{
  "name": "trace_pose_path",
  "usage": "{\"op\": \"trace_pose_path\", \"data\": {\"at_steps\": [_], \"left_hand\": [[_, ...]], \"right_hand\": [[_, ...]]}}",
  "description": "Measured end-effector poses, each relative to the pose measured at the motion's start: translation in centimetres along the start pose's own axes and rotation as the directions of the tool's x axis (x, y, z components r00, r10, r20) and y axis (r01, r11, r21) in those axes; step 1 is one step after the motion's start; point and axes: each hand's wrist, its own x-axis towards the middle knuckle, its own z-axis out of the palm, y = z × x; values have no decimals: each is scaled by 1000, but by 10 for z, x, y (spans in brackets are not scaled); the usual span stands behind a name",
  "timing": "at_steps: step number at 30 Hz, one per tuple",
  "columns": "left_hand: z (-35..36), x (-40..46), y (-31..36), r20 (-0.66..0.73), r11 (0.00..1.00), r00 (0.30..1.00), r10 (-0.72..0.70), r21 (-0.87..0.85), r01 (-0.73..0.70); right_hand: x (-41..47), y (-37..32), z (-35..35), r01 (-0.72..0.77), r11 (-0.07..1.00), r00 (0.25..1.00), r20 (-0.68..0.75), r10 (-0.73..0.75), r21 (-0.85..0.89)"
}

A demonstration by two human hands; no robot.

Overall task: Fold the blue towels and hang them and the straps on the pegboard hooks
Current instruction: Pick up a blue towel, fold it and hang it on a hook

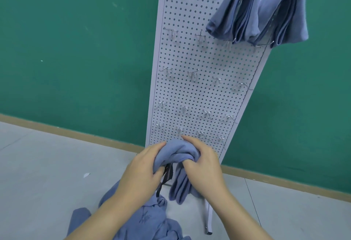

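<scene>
Grey floor [47, 163]; hands [176, 165] grip towel [178, 150], ends hanging down.

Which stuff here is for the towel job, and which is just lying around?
For the job: held towel, both hands, black strap, floor towel pile, hung towels, pegboard, hooks.
Lying around: white scrap.

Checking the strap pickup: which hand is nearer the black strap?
Left. The left hand touches the black strap; the right hand is beside it, gripping the towel.
</scene>
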Motion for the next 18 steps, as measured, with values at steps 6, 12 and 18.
{"op": "trace_pose_path", "data": {"at_steps": [6, 12, 18], "left_hand": [[1, 5, 24, -69, 995, 997, -37, -100, 30], [-14, 24, 92, -411, 961, 911, 34, -235, -142], [-45, 68, 131, -414, 963, 910, 37, -228, -142]], "right_hand": [[-12, -4, -5, -16, 997, 999, -31, 18, 71], [-5, -39, -5, 93, 989, 971, -231, -65, 113], [29, -110, -87, 183, 980, 976, -106, -191, -85]]}}
